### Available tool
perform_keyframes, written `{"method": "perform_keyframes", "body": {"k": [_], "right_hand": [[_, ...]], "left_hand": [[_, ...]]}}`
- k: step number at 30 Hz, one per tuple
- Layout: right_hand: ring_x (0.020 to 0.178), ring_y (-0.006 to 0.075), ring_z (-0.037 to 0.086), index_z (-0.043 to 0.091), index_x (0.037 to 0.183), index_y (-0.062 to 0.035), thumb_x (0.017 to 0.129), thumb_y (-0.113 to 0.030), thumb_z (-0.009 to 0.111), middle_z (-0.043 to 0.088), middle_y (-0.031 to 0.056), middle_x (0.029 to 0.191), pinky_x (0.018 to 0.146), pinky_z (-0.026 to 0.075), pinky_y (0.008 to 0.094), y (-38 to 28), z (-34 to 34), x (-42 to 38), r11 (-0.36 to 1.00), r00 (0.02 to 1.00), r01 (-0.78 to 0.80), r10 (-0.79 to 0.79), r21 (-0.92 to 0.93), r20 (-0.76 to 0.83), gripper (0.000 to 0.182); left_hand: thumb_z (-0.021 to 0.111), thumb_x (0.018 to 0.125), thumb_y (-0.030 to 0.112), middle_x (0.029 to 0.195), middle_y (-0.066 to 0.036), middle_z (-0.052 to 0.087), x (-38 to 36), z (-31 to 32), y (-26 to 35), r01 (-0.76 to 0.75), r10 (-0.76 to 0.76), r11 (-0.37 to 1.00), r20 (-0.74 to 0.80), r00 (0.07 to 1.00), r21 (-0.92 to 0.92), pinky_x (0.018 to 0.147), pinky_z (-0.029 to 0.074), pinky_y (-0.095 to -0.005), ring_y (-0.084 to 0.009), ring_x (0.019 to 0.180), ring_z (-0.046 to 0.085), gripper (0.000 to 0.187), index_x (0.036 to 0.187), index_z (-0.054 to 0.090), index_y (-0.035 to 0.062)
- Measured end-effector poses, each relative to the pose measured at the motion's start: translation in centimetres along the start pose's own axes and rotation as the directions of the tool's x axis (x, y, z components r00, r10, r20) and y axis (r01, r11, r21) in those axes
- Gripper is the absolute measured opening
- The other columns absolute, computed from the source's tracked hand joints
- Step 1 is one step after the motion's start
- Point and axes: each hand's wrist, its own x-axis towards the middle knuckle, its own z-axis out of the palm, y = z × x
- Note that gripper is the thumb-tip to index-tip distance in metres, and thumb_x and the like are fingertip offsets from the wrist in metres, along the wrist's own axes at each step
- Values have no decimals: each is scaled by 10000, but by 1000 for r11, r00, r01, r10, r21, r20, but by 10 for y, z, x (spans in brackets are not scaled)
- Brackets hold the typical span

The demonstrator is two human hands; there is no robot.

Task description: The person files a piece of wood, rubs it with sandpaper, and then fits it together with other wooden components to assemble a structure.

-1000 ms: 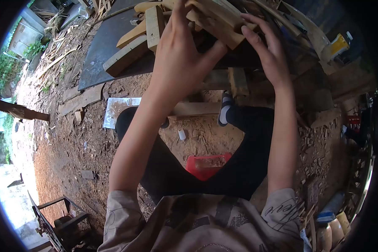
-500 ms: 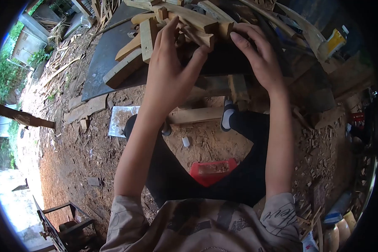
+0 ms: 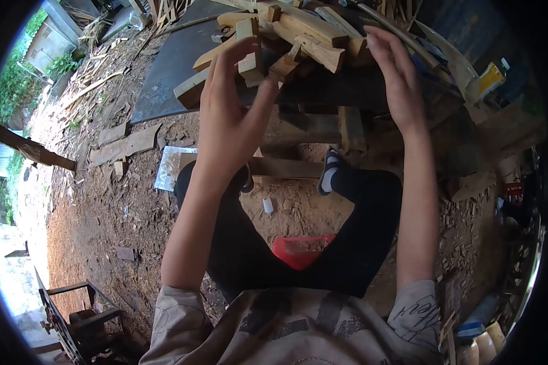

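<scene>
The dirt ground [image 3: 103, 207], strewn with chips and offcuts, fills most of the view. On it lie a flat plank [image 3: 125, 146] at the left, a pale sheet [image 3: 167, 167] near the person's knee and a red tray [image 3: 301, 250] between the legs. A dark worktop [image 3: 170, 73] slopes across the top, its near edge resting on wooden supports [image 3: 350, 128]. Along that near edge sits a heap of wooden pieces [image 3: 304, 33], sawn blocks and curved lengths stacked loosely across one another. At the right edge of the worktop lies a long curved strip [image 3: 450, 58], with a yellow bottle [image 3: 490, 79] just beyond it.

The left hand [image 3: 228, 115] is raised at the near edge of the heap, its fingers [image 3: 222, 61] curled upward and its thumb pressed against a small wooden block [image 3: 249, 52] that stands upright at the front of the pile; the block sits between thumb and fingers. The right hand [image 3: 399, 79] is held beside the right end of the heap, fingers straight and together, palm facing the wood; I cannot tell whether it touches any of it.
</scene>
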Motion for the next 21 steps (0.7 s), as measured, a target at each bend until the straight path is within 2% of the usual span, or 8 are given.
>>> {"method": "perform_keyframes", "body": {"k": [3, 4, 6, 9, 11, 15, 17, 21], "right_hand": [[1342, 228, 629, 668, 1480, -77, 1142, -442, 612, 681, 126, 1387, 1171, 460, 372, -49, 13, 5, 923, 992, 129, -120, -361, 48, 501], [1262, 232, 665, 672, 1472, -83, 1131, -395, 630, 701, 123, 1315, 1120, 495, 373, -62, 21, 8, 874, 997, 79, -80, -479, 18, 464], [1349, 298, 631, 655, 1462, -38, 1119, -448, 626, 683, 162, 1403, 1205, 425, 444, -122, 32, 14, 770, 986, 9, 100, -638, 135, 536], [1443, 398, 575, 605, 1488, 28, 1064, -519, 666, 621, 248, 1506, 1259, 386, 502, -100, 45, 30, 654, 976, 85, 99, -752, 195, 695], [1447, 402, 573, 570, 1529, 37, 1065, -501, 664, 603, 254, 1526, 1254, 398, 508, -89, 49, 38, 565, 946, 157, 149, -810, 287, 717], [1449, 421, 568, 513, 1597, 18, 1070, -455, 673, 605, 250, 1522, 1225, 456, 519, -95, 55, 16, 674, 980, -1, 149, -739, 135, 726], [1435, 421, 593, 460, 1634, -18, 1083, -477, 672, 594, 264, 1561, 1203, 482, 507, -88, 51, 18, 730, 953, -96, 263, -677, 149, 748], [1337, 365, 667, 532, 1526, 11, 1083, -534, 681, 678, 251, 1432, 1127, 519, 473, -35, 53, -4, 878, 991, -112, 133, -465, 13, 719]], "left_hand": [[720, 1030, 167, 1436, -198, 685, -4, -7, -2, 59, -59, 998, -16, 998, -38, 1140, 529, -453, -337, 1339, 685, 500, 1486, 590, 8], [727, 1005, 177, 1393, -202, 709, -4, -8, -4, 70, -73, 996, -31, 997, -63, 1145, 518, -465, -355, 1320, 695, 501, 1463, 607, 13], [724, 1009, 172, 1385, -203, 718, -4, -11, -1, 51, -55, 995, -38, 998, -85, 1150, 515, -464, -344, 1307, 703, 493, 1461, 610, 12], [725, 1012, 167, 1375, -199, 729, -1, -11, 0, 12, -15, 996, -35, 999, -91, 1157, 513, -462, -330, 1301, 708, 479, 1452, 621, 10], [730, 1012, 166, 1365, -195, 737, -3, -10, -1, -4, 1, 996, -34, 999, -90, 1162, 510, -459, -325, 1300, 710, 470, 1444, 630, 10], [740, 1020, 178, 1340, -176, 755, -14, -9, -15, -18, 15, 996, -35, 999, -91, 1170, 504, -451, -313, 1293, 715, 442, 1422, 654, 15], [742, 1022, 180, 1339, -172, 757, -18, -6, -21, -12, 9, 994, -36, 999, -113, 1172, 503, -453, -313, 1290, 718, 434, 1415, 659, 16], [688, 1091, 152, 1428, -149, 720, -23, -4, -19, 78, -82, 969, -5, 997, -235, 1160, 523, -396, -222, 1336, 686, 366, 1433, 673, 22]]}}
